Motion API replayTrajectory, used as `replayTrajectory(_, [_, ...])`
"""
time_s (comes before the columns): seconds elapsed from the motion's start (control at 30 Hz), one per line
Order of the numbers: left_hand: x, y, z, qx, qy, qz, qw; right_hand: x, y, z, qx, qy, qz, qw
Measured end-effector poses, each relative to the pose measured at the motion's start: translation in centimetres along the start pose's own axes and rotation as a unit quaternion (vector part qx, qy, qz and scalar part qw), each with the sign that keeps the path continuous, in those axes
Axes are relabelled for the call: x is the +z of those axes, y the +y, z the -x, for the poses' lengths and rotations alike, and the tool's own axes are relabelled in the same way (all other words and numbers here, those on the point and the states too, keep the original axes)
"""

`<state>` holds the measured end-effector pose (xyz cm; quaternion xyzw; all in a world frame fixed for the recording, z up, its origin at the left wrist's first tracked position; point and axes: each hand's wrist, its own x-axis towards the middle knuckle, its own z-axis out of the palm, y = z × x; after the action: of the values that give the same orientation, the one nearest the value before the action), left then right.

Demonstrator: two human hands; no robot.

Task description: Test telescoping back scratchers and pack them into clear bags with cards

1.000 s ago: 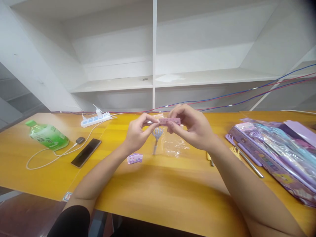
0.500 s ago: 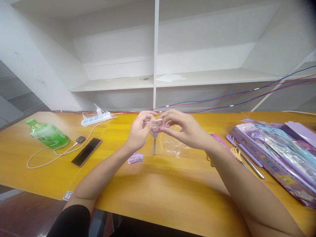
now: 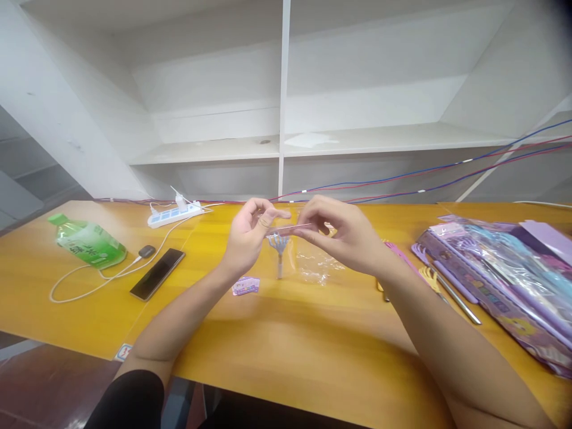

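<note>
Over the middle of the table, a thin pink card point(image 3: 297, 228) is held nearly edge-on between my hands. My right hand point(image 3: 342, 235) pinches its right end between thumb and fingers. At the other end, my left hand point(image 3: 248, 235) is closed on the card, though its exact grip is partly hidden. Below them lies a blue back scratcher point(image 3: 280, 259), its claw just under the card. A crumpled clear plastic wrapper point(image 3: 315, 271) lies to the right of the scratcher. To its lower left is a small purple printed card point(image 3: 245, 286).
On the right, a purple printed box point(image 3: 482, 292) holds several wrapped items, with a yellow back scratcher point(image 3: 431, 279) beside it. A green bottle point(image 3: 89, 241), a phone point(image 3: 157, 274) and a power strip point(image 3: 175, 214) are on the left. White shelving point(image 3: 201, 152) rises behind.
My hands have moved slightly apart. The pink card has turned from showing its face to nearly edge-on, and more of the blue back scratcher's claw shows.
</note>
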<state>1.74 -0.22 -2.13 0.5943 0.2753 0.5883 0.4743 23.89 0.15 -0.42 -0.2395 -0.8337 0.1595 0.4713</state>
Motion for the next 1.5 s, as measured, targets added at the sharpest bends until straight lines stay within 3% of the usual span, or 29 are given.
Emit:
replayTrajectory(0.27, [0.2,0.9,0.4,0.015,-0.004,0.017,1.0,0.8,-1.7,0.5,0.051,0.044,-0.077,0.995])
replayTrajectory(0.5, [1.1,2.0,0.8,-0.035,-0.026,0.085,0.995,1.0,-3.5,0.5,-0.049,0.138,0.056,0.988])
replayTrajectory(0.77, [1.0,2.2,1.2,-0.063,-0.042,0.074,0.994,1.4,-4.1,0.5,-0.075,0.163,0.102,0.978])
replayTrajectory(1.0, [1.0,3.0,1.3,-0.116,-0.055,0.109,0.986,1.1,-3.7,0.9,-0.037,0.14,0.101,0.984])
replayTrajectory(1.5, [1.6,4.3,1.9,-0.195,-0.096,0.178,0.96,0.2,-4.8,1.2,-0.131,0.088,0.184,0.97])
